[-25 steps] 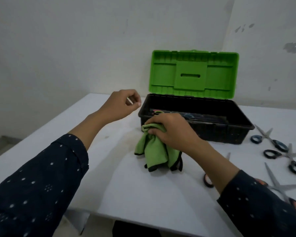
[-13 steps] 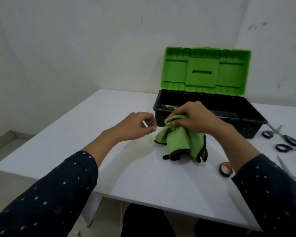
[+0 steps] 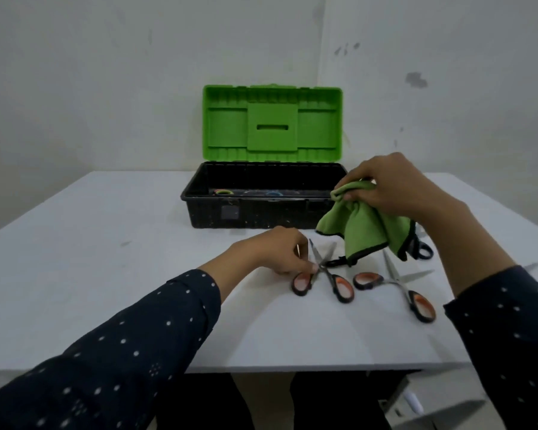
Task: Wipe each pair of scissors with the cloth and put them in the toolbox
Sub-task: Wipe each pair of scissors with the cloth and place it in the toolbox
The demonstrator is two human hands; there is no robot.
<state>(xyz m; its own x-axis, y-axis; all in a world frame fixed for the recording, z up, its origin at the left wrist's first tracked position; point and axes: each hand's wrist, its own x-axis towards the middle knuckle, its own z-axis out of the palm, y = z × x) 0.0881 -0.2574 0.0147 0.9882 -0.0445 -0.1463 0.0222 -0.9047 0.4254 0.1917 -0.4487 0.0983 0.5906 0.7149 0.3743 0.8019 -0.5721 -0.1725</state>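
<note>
two scissors (image 3: 323,274) (image 3: 398,283) near table edge (image 3: 292,366)

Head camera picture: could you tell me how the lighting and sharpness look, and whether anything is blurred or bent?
In the head view the light is dim and flat, with no glare; soft shadows lie under the left hand and the cloth; the table edges fan outward from the wide lens; the sleeves at the bottom corners are soft, while the toolbox reads fairly sharp.
</note>
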